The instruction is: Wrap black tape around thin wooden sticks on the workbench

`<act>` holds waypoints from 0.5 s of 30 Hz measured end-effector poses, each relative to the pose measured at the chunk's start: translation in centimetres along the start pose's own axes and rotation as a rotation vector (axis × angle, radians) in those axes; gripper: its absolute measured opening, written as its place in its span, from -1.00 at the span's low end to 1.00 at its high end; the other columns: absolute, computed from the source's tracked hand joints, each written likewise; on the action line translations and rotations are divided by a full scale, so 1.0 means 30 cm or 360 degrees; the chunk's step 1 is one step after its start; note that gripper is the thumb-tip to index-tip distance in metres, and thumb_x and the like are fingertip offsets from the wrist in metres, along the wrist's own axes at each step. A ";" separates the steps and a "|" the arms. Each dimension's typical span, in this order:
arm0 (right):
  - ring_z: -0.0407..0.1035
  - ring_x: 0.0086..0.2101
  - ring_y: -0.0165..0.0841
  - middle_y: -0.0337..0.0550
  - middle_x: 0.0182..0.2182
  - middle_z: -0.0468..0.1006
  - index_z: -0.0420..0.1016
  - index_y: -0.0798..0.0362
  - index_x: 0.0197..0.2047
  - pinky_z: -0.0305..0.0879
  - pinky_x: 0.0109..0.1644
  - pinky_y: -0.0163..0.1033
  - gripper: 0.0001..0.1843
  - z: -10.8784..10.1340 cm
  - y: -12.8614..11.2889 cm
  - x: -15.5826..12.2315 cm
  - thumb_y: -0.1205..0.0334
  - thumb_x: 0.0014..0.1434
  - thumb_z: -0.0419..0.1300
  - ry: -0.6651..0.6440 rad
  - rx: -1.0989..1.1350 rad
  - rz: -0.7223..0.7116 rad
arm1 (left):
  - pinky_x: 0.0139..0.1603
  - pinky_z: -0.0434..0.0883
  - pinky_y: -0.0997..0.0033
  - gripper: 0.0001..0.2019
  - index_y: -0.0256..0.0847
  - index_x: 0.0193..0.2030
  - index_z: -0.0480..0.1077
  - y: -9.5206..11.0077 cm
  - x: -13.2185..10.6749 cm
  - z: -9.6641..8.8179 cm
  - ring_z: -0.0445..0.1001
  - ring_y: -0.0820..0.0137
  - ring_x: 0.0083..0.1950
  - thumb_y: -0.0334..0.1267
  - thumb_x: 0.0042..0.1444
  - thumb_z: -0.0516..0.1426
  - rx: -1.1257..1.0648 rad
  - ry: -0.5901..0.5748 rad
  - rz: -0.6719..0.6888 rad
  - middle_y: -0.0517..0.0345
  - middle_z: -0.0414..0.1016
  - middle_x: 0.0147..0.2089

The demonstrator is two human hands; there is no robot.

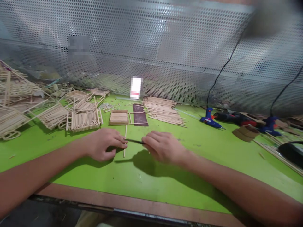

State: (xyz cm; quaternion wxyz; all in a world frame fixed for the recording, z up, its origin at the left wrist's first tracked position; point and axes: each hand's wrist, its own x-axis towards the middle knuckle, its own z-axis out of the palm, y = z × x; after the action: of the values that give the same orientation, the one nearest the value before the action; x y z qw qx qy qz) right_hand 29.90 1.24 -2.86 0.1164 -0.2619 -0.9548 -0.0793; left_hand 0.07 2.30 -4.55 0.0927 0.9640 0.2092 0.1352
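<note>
Over the green table, my left hand has its fingers curled and pinched on a thin wooden stick that lies pointing away from me. My right hand is closed on a thin dark blade-like tool whose tip reaches across to the stick at my left fingertips. Just beyond the stick sit a small flat panel of glued sticks and a dark rectangular sheet.
A loose pile of sticks lies behind the right hand. Stick-built frames and carts crowd the left. Two blue glue guns with black cords lie at right. A perforated metal screen closes the back.
</note>
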 end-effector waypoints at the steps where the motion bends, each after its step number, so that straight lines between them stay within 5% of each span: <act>1: 0.43 -0.31 -0.33 -0.09 -0.23 0.63 0.50 0.09 -0.03 0.25 -0.29 -0.25 -0.68 -0.008 0.021 -0.004 0.25 0.53 -0.07 0.0039 0.0027 0.0093 | 0.23 0.54 0.03 -0.55 -0.16 0.12 0.60 0.002 0.000 -0.001 0.61 0.14 0.15 -0.40 0.11 0.12 0.0005 -0.0011 -0.0010 0.02 0.61 0.19; 7: 0.45 -0.35 -0.24 -0.01 -0.27 0.63 0.54 0.12 -0.11 0.20 -0.34 -0.20 -0.67 -0.005 0.147 -0.002 0.20 0.51 -0.03 -0.0325 -0.0246 0.0655 | 0.19 0.57 0.05 -0.61 -0.18 0.11 0.59 0.022 0.006 -0.003 0.62 0.14 0.14 -0.38 0.17 0.12 -0.0044 0.0007 -0.0009 0.00 0.62 0.17; 11: 0.48 -0.08 -0.11 0.07 -0.04 0.63 0.53 0.14 0.10 0.35 -0.03 -0.04 -0.67 0.020 0.150 -0.008 0.16 0.50 0.03 -0.0237 -0.0273 0.0489 | 0.22 0.56 0.11 -0.60 -0.17 0.17 0.55 0.056 0.018 0.013 0.61 0.17 0.16 -0.38 0.21 0.12 -0.0183 -0.0027 0.0025 0.03 0.61 0.20; 15: 0.42 0.09 -0.14 0.06 0.12 0.59 0.45 0.11 0.25 0.29 0.18 0.04 -0.63 0.029 0.075 -0.015 0.16 0.50 0.05 -0.0046 0.0035 0.0043 | 0.21 0.53 0.27 -0.61 -0.15 0.20 0.51 0.100 0.032 0.029 0.59 0.23 0.16 -0.39 0.28 0.09 -0.0407 -0.0018 0.0071 0.04 0.60 0.20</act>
State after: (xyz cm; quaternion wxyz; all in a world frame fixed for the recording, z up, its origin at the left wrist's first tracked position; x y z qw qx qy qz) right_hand 31.31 3.13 -3.61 0.1063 -0.2745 -0.9536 -0.0634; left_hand 2.31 -0.07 -4.46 0.2132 0.9495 0.1683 0.1572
